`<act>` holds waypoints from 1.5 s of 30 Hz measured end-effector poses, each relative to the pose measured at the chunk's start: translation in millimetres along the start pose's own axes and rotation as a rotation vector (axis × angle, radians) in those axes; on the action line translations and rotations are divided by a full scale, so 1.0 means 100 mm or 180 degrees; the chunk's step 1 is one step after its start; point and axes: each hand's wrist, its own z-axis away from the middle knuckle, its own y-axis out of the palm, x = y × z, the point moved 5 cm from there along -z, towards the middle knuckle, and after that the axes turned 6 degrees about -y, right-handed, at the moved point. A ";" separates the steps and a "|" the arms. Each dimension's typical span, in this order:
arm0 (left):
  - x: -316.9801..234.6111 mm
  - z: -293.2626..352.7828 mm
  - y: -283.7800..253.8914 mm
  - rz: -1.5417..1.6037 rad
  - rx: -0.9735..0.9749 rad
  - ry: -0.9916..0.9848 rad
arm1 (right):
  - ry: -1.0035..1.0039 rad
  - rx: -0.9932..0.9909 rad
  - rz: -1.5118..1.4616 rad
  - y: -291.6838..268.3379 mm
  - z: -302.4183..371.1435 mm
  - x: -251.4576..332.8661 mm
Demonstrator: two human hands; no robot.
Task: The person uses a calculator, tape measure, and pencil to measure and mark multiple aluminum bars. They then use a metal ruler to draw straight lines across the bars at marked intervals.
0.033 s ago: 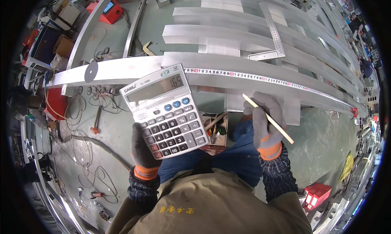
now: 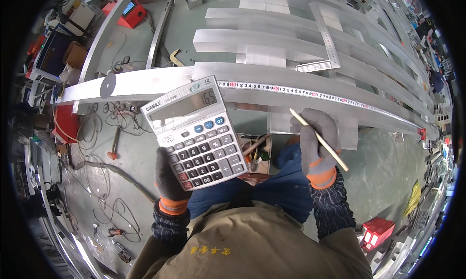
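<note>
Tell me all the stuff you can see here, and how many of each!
calculator: one, grey with dark keys, held up in the left hand
pencil: one, pale wood, in the right hand
tape measure: one, white strip, stretched along the nearest bar
metal bars: several, silver, laid side by side ahead
square ruler: one, silver, on the bars
red box: one, on the floor, upper left
cables: many, dark, floor at left
left hand: grey glove, orange cuff
right hand: grey glove, orange cuff

Grey calculator (image 2: 196,133) with blue keys, grey orange-cuffed gloves, pale pencil (image 2: 318,139), possibly wooden, silvery beams (image 2: 291,92)
</note>
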 end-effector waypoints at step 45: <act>-0.06 -0.25 -0.09 0.0247 -0.0049 0.0054 | -0.1275 0.0833 0.0956 0.52 -0.54 -0.42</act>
